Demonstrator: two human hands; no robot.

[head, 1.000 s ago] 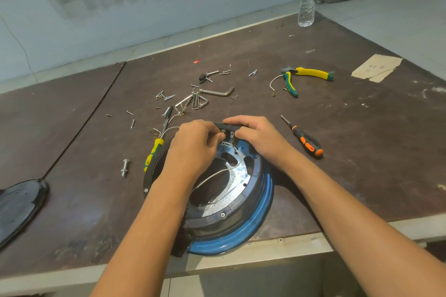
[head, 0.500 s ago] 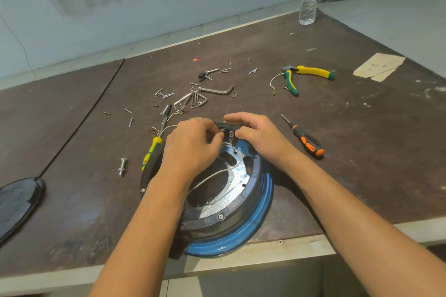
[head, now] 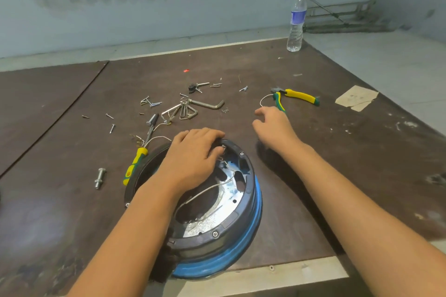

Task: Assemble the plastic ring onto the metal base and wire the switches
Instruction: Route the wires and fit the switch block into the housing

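Fingers [head: 212,138] of the left hand [head: 193,154] curl over the far edge of the black plastic ring [head: 251,191], gripping it where it sits on the silver metal base [head: 217,218] at the near edge of the dark brown counter [head: 337,164]. The right hand [head: 272,128] hovers beyond the ring to the right, fingers loosely spread and holding nothing, near the yellow-and-green-handled pliers [head: 299,97]

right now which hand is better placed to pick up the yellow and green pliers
Right. The right hand is empty and open just beside the yellow-and-green-handled pliers. The left hand is farther away and holds the black plastic ring.
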